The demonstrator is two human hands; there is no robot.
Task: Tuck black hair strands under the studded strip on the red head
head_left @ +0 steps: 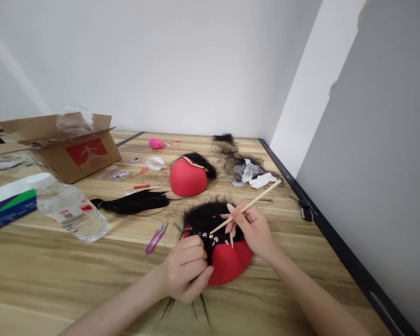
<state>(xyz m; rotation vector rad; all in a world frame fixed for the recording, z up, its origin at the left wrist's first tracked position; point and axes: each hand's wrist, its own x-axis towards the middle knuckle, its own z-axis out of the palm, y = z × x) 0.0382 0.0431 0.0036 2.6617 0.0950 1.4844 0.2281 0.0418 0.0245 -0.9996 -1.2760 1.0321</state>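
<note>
A red dome-shaped form (227, 268) lies in front of me, its upper part covered in black hair (205, 213). A row of small silvery studs (216, 239) runs across the black band between hair and red surface. My left hand (187, 269) is closed at the form's left side around a lock of black hair, whose loose ends stick out below the fist. In my right hand (254, 228) is a slim pale wooden stick (255, 199), held like a pen. Its lower tip is at the studs; whether it touches one, I cannot tell.
Purple thread snips (156, 239), a black hair bundle (136, 202) and a water bottle (77, 210) lie to the left, before a cardboard box (80, 154). Behind stands a second red form (188, 178) with hair. Crumpled tissue (248, 171) and loose hair are at the right.
</note>
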